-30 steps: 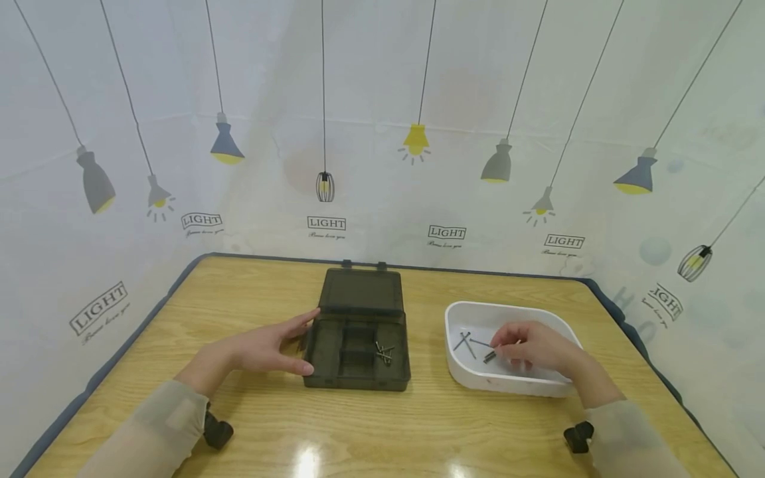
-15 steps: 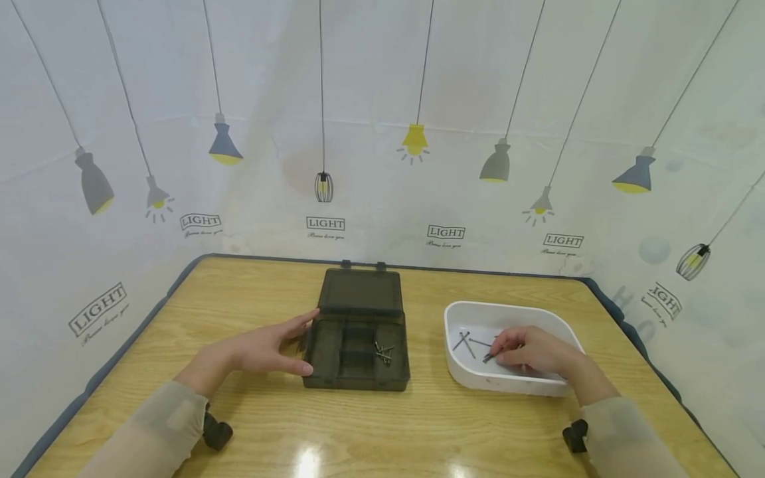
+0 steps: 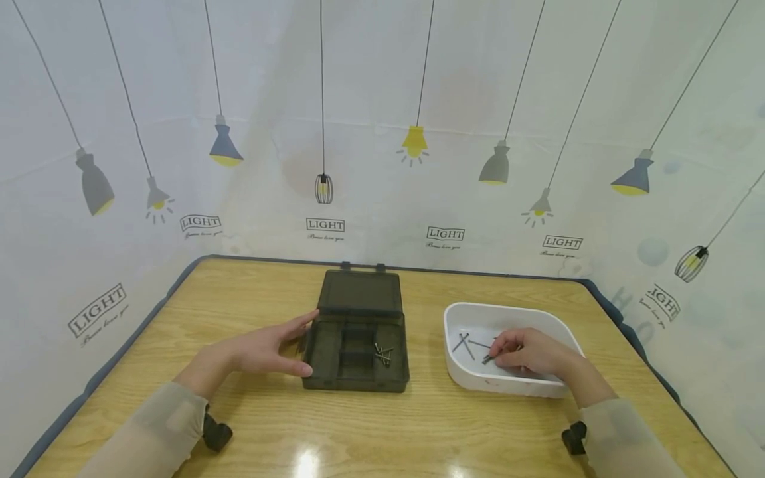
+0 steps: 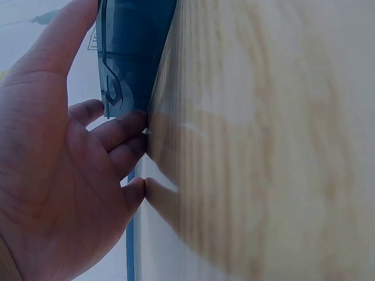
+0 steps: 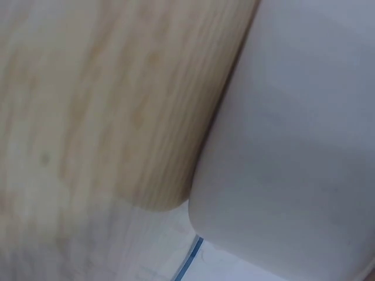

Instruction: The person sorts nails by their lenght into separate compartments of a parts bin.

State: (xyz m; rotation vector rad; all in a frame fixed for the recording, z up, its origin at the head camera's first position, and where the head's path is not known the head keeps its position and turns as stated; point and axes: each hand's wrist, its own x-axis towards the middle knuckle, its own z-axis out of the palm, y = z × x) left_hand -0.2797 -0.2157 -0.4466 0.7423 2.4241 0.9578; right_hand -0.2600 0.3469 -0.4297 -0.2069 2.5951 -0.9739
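Thumb and fingertips of the right hand (image 3: 532, 353) sit closer round a dark fastener (image 3: 487, 360) in the white tray (image 3: 496, 384) than a second earlier; whether they pinch it cannot be told. It lies just left of this nearer hand, long axis slanting toward the thumb. Spread loosely, the left hand (image 3: 259, 348) touches the dark box (image 3: 356, 384).

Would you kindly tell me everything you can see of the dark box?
The box looks like dark translucent plastic, divided inside into compartments. It lies on the table, its lid folded open, with two tabs on the lid's far edge. Several thin metal pieces lie crossed in its right compartment. The left hand touches its left side.
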